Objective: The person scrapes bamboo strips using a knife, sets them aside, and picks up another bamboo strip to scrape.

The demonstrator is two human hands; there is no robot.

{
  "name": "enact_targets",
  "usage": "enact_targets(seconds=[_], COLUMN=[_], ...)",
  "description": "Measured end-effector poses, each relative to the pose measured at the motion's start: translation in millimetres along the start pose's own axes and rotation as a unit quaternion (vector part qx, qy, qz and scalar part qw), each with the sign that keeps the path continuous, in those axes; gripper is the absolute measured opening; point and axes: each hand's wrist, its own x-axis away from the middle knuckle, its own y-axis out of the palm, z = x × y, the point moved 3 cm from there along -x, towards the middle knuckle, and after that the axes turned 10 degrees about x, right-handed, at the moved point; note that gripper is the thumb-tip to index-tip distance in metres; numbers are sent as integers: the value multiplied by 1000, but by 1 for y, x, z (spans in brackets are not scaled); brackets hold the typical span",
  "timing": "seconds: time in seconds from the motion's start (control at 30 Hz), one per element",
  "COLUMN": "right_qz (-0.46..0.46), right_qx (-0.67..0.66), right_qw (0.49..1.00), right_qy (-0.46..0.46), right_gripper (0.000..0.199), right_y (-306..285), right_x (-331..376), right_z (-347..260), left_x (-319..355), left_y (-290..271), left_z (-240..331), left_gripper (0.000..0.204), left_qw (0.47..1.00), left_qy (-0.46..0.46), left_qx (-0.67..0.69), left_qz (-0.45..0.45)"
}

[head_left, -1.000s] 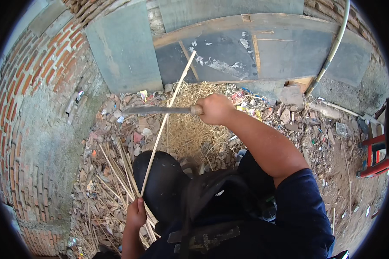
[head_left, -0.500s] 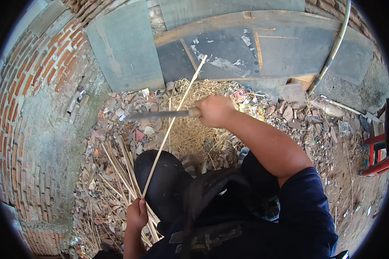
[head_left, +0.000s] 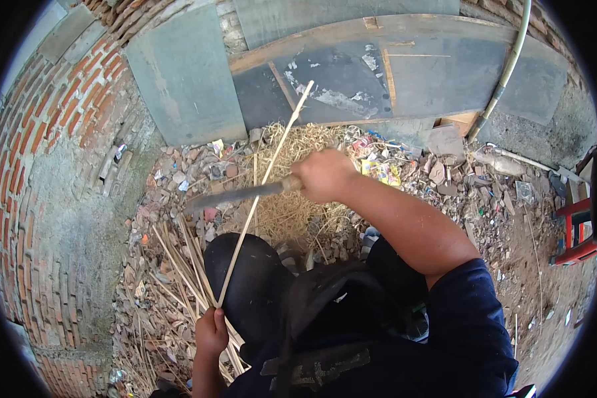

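A long, pale bamboo strip (head_left: 251, 219) slants up and away across my left knee, with a small knot near its far end. My left hand (head_left: 211, 331) is closed around its near end. In my right hand (head_left: 325, 174) is the wooden handle of a machete (head_left: 231, 196), its blade pointing left and crossing the strip around mid-length. Whether the edge is biting into the strip cannot be made out. Several more bamboo strips (head_left: 187, 265) lie in a bundle left of my knee, partly behind my left hand. Beyond my knees curly shavings (head_left: 305, 215) are heaped on the ground.
Broken brick and litter (head_left: 438, 172) cover the ground. A brick wall (head_left: 66, 199) rises at the left, and grey panels (head_left: 438, 79) stand across the back. A pole (head_left: 504, 73) leans at the back right. Near the right edge stands a red-framed object (head_left: 577, 232).
The machete has come slightly nearer to me along the bamboo strip, and its tip has dipped toward me. My left hand keeps its hold on the strip. The whole view has shifted a little.
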Motion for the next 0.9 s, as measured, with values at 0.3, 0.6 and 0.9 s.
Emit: enact_targets(seconds=[0.3,0.6,0.9], right_qz=[6,13,-9], right_qx=[-22,-55,-77], right_qw=[994,998,997], right_qy=[107,29,28], right_gripper=[21,18,18], right_y=[8,16,12], right_x=[-10,-15,-13], right_z=[49,25,3], left_x=[-6,-8,-2], left_y=[1,6,4], left_z=[-9,-13,-23], left_gripper=[51,48,53], left_qw=[999,999,994], left_qy=[0,18,-31], left_qx=[-20,33,99], left_qz=[25,18,-34])
